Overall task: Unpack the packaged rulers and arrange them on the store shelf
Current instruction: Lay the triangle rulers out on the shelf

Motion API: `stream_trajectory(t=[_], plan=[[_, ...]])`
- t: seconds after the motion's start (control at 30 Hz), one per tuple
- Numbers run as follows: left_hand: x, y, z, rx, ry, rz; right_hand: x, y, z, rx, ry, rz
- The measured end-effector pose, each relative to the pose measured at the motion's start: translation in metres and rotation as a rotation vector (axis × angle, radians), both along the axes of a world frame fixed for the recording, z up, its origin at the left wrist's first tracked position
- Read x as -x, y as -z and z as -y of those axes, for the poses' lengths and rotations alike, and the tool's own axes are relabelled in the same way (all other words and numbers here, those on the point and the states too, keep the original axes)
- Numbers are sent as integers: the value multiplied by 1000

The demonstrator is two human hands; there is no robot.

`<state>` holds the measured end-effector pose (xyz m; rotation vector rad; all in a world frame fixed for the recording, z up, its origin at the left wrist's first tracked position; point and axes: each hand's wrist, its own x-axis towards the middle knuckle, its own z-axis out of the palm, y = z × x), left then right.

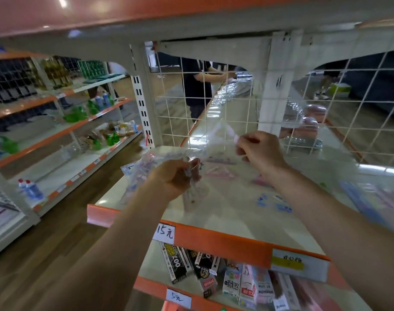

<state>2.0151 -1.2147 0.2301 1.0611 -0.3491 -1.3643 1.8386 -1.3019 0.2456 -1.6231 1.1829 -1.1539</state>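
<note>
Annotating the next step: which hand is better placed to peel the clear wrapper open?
Probably right. The right hand pinches the loose upper edge of the clear wrapper and looks free to pull away. The left hand grips the bunched end lower down, so it is better as the anchor.

Both hands — left (176,176), right (259,149) — pinch a clear plastic bag (205,149) above the shelf (214,237).

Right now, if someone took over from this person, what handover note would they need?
Left hand: grips the crumpled end of the clear plastic packaging.
Right hand: pinches its opposite edge, stretching it above the shelf.
Pink rulers: blurred, apparently lying on the shelf below the packaging.
Done: some rulers seem to be out.
Left: empty the packaging, set it aside, line the rulers up.
</note>
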Motion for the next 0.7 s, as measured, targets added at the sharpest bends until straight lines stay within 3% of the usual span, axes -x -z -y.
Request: stream_trajectory(t=[0.1,0.2,0.3,0.47,0.7], plan=[[3,2,5,9,7,-6,1,-3,-8,396,144,-209],[19,-2,6,51,120,-54,-10,-3,-32,696,56,-549],[31,-3,11,75,188,-46,-21,5,-45,881,-58,-722],[33,-5,15,77,171,14,-15,9,-39,775,-177,-763],[30,0,16,39,270,38,-13,8,-33,790,-189,-753]])
